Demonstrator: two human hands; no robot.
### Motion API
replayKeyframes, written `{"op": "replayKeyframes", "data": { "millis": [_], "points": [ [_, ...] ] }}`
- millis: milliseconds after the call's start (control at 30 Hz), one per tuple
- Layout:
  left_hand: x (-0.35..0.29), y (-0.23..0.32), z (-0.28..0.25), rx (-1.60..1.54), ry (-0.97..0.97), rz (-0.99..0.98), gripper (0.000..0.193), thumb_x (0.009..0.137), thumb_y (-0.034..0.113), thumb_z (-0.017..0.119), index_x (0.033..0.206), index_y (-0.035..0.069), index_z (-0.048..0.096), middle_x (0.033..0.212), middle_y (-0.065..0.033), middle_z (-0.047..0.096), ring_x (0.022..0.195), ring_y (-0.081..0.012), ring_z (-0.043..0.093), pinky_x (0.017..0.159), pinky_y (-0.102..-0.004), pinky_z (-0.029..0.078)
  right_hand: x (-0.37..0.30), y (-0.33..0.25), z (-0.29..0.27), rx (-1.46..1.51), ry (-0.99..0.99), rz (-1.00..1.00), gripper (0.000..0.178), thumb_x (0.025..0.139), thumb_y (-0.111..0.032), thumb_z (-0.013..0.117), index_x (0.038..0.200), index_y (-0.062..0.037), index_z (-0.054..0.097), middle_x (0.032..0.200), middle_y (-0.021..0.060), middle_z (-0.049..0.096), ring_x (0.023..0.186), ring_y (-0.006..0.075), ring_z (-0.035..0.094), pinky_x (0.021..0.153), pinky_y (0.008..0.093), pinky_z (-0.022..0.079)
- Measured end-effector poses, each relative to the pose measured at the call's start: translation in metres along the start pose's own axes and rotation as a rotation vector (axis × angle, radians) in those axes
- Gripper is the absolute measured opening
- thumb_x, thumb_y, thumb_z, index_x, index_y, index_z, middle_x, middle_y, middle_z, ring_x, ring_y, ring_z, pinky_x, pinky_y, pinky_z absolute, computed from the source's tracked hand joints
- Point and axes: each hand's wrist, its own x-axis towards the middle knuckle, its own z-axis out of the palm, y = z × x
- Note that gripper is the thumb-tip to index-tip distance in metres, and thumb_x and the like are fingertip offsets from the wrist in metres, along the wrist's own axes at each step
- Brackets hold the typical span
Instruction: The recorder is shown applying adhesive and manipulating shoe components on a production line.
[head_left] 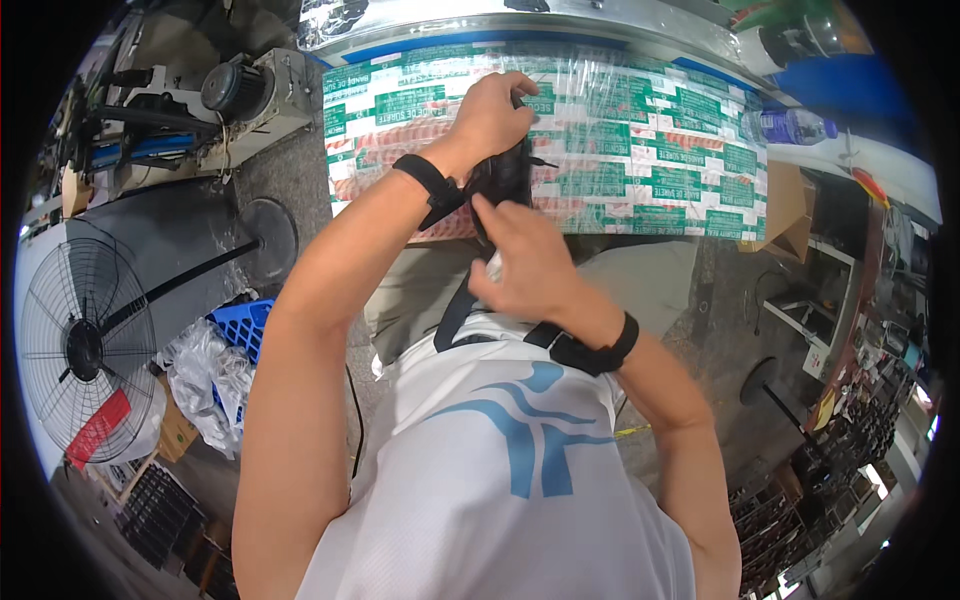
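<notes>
The left hand (495,115) has its fingers bent and closed on the top end of a black item (508,180). The item lies on the surface (650,150), which has green and white tape all over it, right in front of the person. The right hand (530,260) is by the low end; it is blurry, so I cannot tell if it grips. The step looks like working on the black item with both hands. Next calls for the left hand to hold it steady while the right hand works the low end.
</notes>
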Motion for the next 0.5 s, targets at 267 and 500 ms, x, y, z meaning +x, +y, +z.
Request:
{"op": "replayKeyframes", "data": {
  "millis": [267, 500],
  "points": [
    [0.004, -0.01, -0.006, 0.042, -0.024, 0.065, 0.038, 0.092, 0.019, 0.079, 0.128, 0.008, 0.081, 0.118, -0.0121, 0.083, 0.09, -0.0263, 0.074, 0.086, -0.0393, 0.06, -0.037, 0.02, -0.049, -0.009, -0.059, -0.013, 0.082, 0.081, -0.021, 0.08, 0.153, 0.0108, 0.057, 0.107, 0.02, 0.064, 0.101, 0.0406, 0.066, 0.09, 0.0521, 0.054],
    [0.009, -0.006, -0.009, -0.023, -0.131, -0.011, 0.037, 0.094, 0.017, 0.075, 0.129, 0.008, 0.081, 0.113, -0.0122, 0.082, 0.091, -0.0203, 0.074, 0.086, -0.0376, 0.06, -0.021, 0.026, -0.046, -0.298, -0.023, -0.055, 0.08, 0.082, -0.018, 0.079, 0.153, 0.0105, 0.058, 0.108, 0.0195, 0.065, 0.103, 0.039, 0.064, 0.091, 0.0496, 0.051]
  ]
}}
